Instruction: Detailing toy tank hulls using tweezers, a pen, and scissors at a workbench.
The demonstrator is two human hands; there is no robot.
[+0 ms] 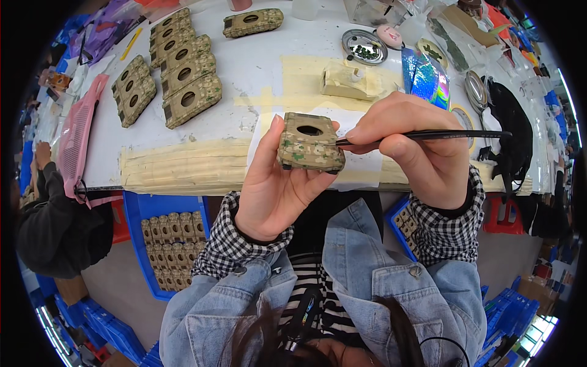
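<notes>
Touching up paint: left hand gripping camouflage block above the surface edge, right hand pinching thin black brush, tip at the block's side. Next probably calls for steady short strokes, block held firm

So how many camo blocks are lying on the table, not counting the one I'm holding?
8: five stacked in a column, two left of it, one alone at the far edge. Others may be hidden.
</notes>
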